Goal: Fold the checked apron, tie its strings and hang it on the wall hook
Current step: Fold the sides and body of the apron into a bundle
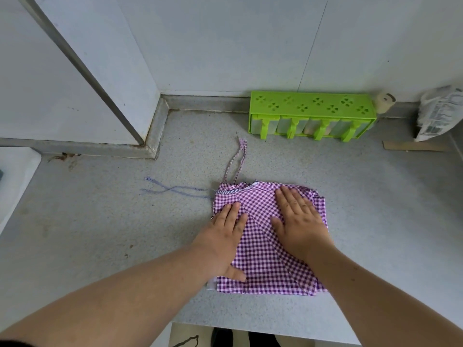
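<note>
The purple-and-white checked apron (260, 246) lies folded into a rough square on the grey speckled counter (100, 234). My left hand (223, 236) rests flat on its left part, fingers spread. My right hand (298, 219) presses flat on its right part. Neither hand grips the cloth. A looped purple string (236, 161) runs from the apron's far edge toward the wall. Two loose blue-striped strings (172, 190) trail left from the upper left corner, crossing each other. No wall hook is in view.
A green plastic rack (313, 113) with several compartments stands against the back wall. A plastic bag (438, 111) and a strip of cardboard (411, 146) lie at the far right. A wall column (75, 83) juts out at the left. The counter's front edge runs just below the apron.
</note>
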Tool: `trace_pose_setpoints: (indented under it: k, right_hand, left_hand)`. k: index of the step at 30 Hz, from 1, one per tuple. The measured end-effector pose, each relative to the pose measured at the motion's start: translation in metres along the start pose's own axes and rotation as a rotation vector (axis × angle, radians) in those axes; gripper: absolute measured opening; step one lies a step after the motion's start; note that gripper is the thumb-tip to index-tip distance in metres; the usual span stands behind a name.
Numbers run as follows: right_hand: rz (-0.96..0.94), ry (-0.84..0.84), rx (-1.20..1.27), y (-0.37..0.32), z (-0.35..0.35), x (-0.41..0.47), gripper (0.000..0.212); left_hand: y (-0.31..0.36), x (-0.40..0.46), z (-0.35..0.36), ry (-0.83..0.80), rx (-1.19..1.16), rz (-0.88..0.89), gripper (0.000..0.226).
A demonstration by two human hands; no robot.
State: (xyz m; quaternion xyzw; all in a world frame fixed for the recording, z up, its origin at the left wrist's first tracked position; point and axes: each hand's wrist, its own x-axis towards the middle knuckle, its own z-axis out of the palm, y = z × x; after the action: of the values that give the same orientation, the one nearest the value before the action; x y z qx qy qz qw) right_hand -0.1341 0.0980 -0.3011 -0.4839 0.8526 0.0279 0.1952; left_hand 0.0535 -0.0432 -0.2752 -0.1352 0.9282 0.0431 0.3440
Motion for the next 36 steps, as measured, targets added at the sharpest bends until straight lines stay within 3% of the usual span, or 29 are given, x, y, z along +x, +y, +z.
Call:
trace_pose_setpoints:
  k: [5,9,12,14,16,20,24,30,36]
  right_hand:
    - [0.086,0.007,-0.018,0.044,-0.003,-0.004,0.067]
    - [0.137,0.044,-0.075,0.028,-0.012,-0.004,0.064]
    - [-0.046,0.162,-0.032,-0.005,-0.017,-0.022,0.066]
    - [-0.168,0.125,-0.028,-0.016,-0.003,-0.036,0.067]
    - [-0.162,0.025,-0.020,-0.013,0.015,-0.044,0.070]
    - [-0.134,0.024,-0.006,-0.006,0.023,-0.042,0.073]
    - [-0.137,0.016,-0.005,-0.007,0.022,-0.042,0.075]
    - [-0.144,0.002,0.000,-0.006,0.020,-0.041,0.078]
    - [-0.145,-0.059,-0.007,-0.007,0.014,-0.042,0.080]
  left_hand:
    - [-0.006,0.001,0.008,0.009,-0.005,0.017,0.150]
    - [-0.010,0.004,0.013,0.002,-0.003,0.029,0.150]
    - [-0.012,0.005,0.013,-0.003,0.012,0.034,0.150]
    - [-0.013,0.005,0.014,0.003,0.024,0.035,0.149]
    - [-0.013,0.004,0.015,0.008,0.033,0.046,0.147]
    - [-0.018,-0.009,0.022,0.093,0.110,0.179,0.120]
    - [-0.028,-0.026,0.030,0.017,0.153,0.300,0.102]
    - [-0.025,-0.045,0.032,0.023,0.104,0.252,0.105]
    - [0.011,-0.054,0.030,-0.001,0.049,0.078,0.099]
